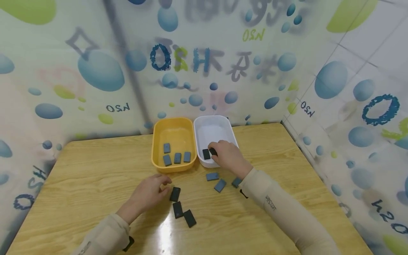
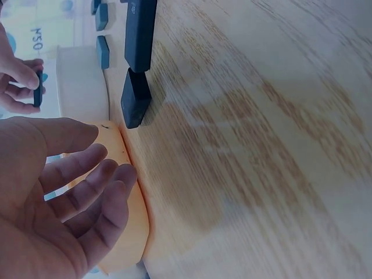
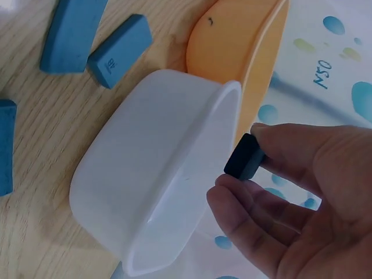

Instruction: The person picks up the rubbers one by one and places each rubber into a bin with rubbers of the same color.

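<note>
My right hand (image 1: 231, 157) pinches a black eraser (image 3: 244, 157) between thumb and fingertips, over the white bin (image 3: 128, 145). Another black eraser (image 1: 206, 154) lies inside that bin near its front. My left hand (image 1: 148, 193) holds nothing; its fingers are loosely curled above the table, just left of a black eraser (image 1: 175, 194). Two more black erasers, one (image 1: 177, 209) touching or nearly touching the other (image 1: 190, 218), lie closer to me. Right of these, in front of the white bin, are blue erasers (image 1: 220, 185), one marked 4B in the right wrist view.
A yellow bin (image 1: 174, 169) stands against the white one's left side, with several blue erasers (image 1: 177, 158) in it. Both bins are at the back of the wooden table (image 1: 102, 166), close to a patterned wall covering (image 1: 204, 95). My right sleeve (image 1: 280, 205) partly covers one blue eraser (image 1: 236, 182).
</note>
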`<state>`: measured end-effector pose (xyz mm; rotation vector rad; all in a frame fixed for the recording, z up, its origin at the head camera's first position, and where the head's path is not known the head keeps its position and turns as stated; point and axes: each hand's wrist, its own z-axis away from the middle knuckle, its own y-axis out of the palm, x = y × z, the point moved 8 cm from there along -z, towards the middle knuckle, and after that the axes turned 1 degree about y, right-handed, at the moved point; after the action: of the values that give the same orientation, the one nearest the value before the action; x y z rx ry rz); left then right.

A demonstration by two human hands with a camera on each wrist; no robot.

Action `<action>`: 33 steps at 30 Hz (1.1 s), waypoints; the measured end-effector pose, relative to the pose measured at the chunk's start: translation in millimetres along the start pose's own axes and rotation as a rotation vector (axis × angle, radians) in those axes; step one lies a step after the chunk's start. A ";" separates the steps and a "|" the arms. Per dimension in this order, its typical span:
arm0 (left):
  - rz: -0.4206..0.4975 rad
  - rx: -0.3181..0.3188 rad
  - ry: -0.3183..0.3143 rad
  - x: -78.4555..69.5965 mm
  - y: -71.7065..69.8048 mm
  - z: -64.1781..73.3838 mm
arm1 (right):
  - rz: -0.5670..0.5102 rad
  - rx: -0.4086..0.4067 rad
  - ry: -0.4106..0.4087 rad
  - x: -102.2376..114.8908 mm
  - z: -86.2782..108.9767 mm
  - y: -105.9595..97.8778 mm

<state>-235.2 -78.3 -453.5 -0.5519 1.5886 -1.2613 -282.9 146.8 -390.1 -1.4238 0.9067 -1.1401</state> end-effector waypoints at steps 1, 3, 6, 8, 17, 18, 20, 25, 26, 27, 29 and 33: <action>0.001 0.000 -0.001 0.1 0.1 -0.1 | 0.002 0.002 0.005 -1.6 -2.7 0.7; -0.002 -0.001 -0.001 0.5 0.4 -0.4 | -0.001 0.008 0.011 -4.6 -7.5 2.3; -0.002 -0.003 0.000 0.7 0.6 -1.1 | -0.001 0.029 0.024 -9.5 -14.9 5.7; 0.004 -0.003 -0.001 0.7 0.9 -1.6 | -0.001 0.044 0.031 -12.5 -19.7 8.0; 0.012 -0.010 -0.005 0.7 -0.4 -1.0 | -0.029 0.103 0.069 -19.1 -39.7 13.8; 0.011 -0.012 -0.005 0.9 -0.6 -0.9 | -0.032 0.104 0.074 -19.5 -41.7 13.9; 0.011 -0.015 -0.006 1.5 -0.5 -1.3 | -0.035 0.108 0.085 -20.5 -46.6 14.8; 0.014 -0.019 -0.009 3.2 0.4 -1.6 | -0.058 0.144 0.138 -24.1 -59.6 20.5; 0.011 -0.022 -0.009 3.5 0.6 -1.5 | -0.062 0.152 0.150 -24.9 -62.6 22.2; 0.010 -0.024 -0.010 3.7 0.6 -1.1 | -0.065 0.163 0.163 -26.0 -65.7 24.5; 0.004 -0.030 -0.012 4.4 0.7 -0.5 | -0.073 0.181 0.187 -28.3 -72.3 28.9; -0.001 -0.035 -0.017 5.6 1.1 0.5 | -0.097 0.218 0.228 -33.2 -84.8 38.4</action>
<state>-236.8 -82.7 -456.7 -0.5835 1.5989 -1.2287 -371.5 149.9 -433.9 -1.1864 0.8476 -1.4504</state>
